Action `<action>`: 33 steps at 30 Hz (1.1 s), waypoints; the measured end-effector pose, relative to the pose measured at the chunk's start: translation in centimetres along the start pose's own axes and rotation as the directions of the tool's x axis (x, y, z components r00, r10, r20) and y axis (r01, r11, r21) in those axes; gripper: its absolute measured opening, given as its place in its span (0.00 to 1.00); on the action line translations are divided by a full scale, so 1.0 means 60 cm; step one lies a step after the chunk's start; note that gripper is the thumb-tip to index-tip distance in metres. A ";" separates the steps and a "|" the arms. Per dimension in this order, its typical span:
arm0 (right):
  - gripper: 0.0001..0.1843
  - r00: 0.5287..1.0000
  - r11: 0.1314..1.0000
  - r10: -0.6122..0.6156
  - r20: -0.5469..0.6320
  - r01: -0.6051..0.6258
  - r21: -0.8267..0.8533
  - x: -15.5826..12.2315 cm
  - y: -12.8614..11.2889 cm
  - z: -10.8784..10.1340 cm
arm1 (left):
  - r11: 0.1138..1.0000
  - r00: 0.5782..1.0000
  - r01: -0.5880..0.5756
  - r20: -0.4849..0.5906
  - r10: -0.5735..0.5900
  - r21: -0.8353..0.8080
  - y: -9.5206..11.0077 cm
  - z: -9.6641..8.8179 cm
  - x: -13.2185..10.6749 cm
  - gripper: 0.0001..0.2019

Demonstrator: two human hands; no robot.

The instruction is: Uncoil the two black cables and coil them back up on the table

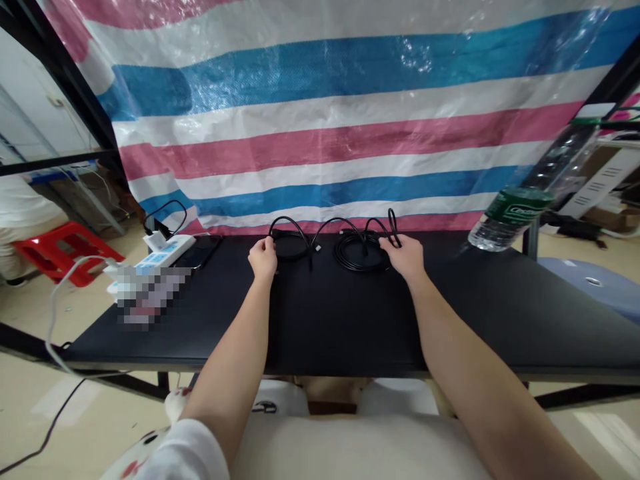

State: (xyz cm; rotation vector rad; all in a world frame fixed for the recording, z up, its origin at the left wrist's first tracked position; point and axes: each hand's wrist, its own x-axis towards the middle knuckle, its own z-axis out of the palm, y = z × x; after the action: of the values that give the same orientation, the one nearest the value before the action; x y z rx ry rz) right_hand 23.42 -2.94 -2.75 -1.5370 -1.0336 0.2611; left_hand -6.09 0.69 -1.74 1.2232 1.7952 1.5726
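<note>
Across the black desk (340,320), find thin black cable (339,259) looped between left hand (263,259) pinching one strand and right hand (405,257) gripping another, probably light, springy and smooth, best taken by the coil (357,268) beside the right hand.

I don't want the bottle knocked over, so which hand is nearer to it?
Right: the right hand, holding black cable, is left of the bottle; the left hand is farther left, also at the cable.
</note>
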 end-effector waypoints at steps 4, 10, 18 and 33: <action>0.19 0.975 0.999 0.003 -0.223 -0.010 -0.034 0.006 -0.003 -0.008 | 0.990 0.995 -0.094 0.036 0.090 0.102 -0.002 -0.001 -0.001 0.13; 0.22 0.881 0.999 0.019 -0.474 0.000 0.040 0.004 -0.009 -0.003 | 0.983 0.984 -0.164 0.088 0.157 0.079 0.016 0.000 -0.019 0.13; 0.29 0.962 0.976 -0.197 -0.188 0.173 -0.135 -0.040 -0.022 0.044 | 0.965 0.954 -0.235 0.219 0.206 0.116 0.031 0.008 -0.046 0.11; 0.31 0.980 0.906 0.003 0.198 -0.087 0.415 -0.037 -0.027 0.061 | 0.884 0.913 -0.330 0.349 0.210 0.331 0.031 0.027 -0.067 0.16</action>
State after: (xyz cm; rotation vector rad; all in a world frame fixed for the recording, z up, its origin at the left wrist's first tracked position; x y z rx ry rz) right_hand 18.94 -2.21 -3.14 -1.1564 -1.0122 0.6364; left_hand -2.21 -1.90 -1.22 1.8645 1.8341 1.1021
